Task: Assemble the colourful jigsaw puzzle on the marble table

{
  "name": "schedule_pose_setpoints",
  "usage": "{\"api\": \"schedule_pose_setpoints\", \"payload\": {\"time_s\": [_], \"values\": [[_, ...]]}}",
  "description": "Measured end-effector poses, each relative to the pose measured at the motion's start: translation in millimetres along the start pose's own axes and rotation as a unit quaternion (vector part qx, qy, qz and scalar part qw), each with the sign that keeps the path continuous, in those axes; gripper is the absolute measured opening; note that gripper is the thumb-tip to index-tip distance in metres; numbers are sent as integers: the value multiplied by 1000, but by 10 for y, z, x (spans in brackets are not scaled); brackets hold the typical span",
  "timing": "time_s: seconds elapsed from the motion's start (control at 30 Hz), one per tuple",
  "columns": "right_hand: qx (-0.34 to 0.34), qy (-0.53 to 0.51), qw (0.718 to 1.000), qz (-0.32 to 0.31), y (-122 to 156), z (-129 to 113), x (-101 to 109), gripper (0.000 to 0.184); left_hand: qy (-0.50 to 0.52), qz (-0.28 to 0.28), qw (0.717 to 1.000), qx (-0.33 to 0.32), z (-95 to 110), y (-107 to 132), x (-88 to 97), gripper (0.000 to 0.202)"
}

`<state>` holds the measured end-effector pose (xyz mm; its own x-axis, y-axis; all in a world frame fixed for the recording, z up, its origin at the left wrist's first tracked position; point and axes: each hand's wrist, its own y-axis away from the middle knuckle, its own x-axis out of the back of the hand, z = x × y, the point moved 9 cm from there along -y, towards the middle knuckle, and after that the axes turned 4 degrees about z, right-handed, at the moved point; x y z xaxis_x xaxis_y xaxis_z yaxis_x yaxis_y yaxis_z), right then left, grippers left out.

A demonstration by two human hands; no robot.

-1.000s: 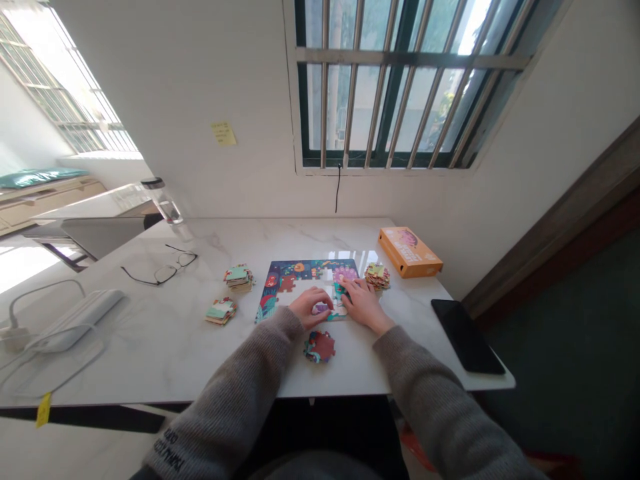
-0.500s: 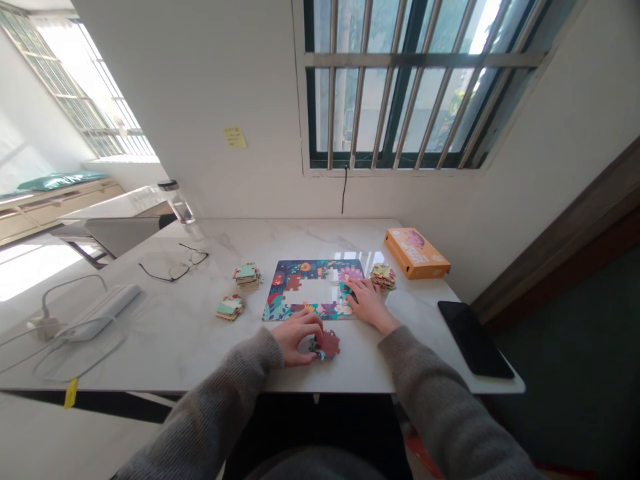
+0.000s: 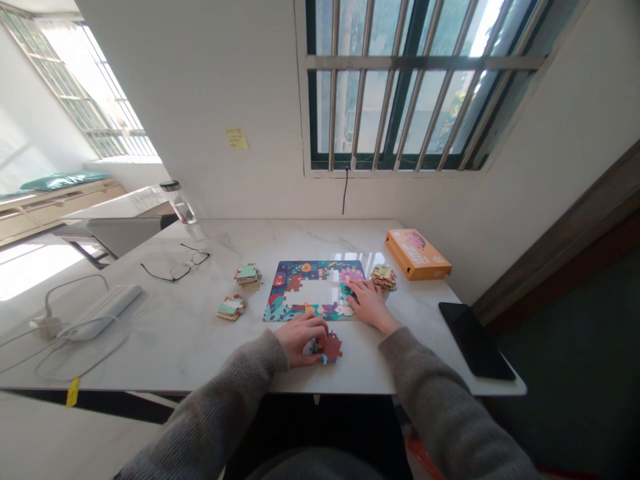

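A jigsaw puzzle [image 3: 283, 283], partly assembled with a white gap in its middle, lies on the white marbled table. My left hand [image 3: 301, 339] is in front of it, fingers and thumb curled round the left edge of a small pile of puzzle pieces [image 3: 332, 348], the top one reddish brown. Some of that pile is hidden by the fingers. On the puzzle's right side rests my right hand [image 3: 371, 305], its fingers stretched out flat and holding nothing. Right beside it is another stack of puzzle pieces [image 3: 384, 277].
Two more piece stacks [image 3: 247, 275] [image 3: 231, 307] sit left of the puzzle. Glasses [image 3: 181, 267], a power strip [image 3: 107, 312] with cables and a bottle [image 3: 179, 202] are on the left. An orange box [image 3: 417, 255] and a black phone [image 3: 475, 340] lie on the right.
My left hand has shifted slightly right, closing further over the small pile of pieces. My right hand stays in place on the puzzle.
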<state>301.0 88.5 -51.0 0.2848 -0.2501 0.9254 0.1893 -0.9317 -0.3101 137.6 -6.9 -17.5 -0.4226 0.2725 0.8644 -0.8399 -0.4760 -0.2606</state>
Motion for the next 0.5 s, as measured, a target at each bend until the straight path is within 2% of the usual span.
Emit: {"api": "schedule_pose_setpoints", "payload": {"time_s": [0.13, 0.23, 0.37, 0.5], "values": [[-2, 4, 1000, -2, -3, 1, 2, 44, 19, 13, 1000, -4, 12, 8, 20, 21], [-4, 2, 1000, -4, -4, 2, 5, 44, 42, 43, 998, 7, -20, 16, 93, 22], [-3, -3, 1000, -5, 0, -6, 14, 44, 47, 136, 989, 37, -183, 5, 288, 22], [-1, -6, 1000, -3, 0, -19, 31, 44, -22, 247, 966, 79, -455, -9, 474, 21]]}}
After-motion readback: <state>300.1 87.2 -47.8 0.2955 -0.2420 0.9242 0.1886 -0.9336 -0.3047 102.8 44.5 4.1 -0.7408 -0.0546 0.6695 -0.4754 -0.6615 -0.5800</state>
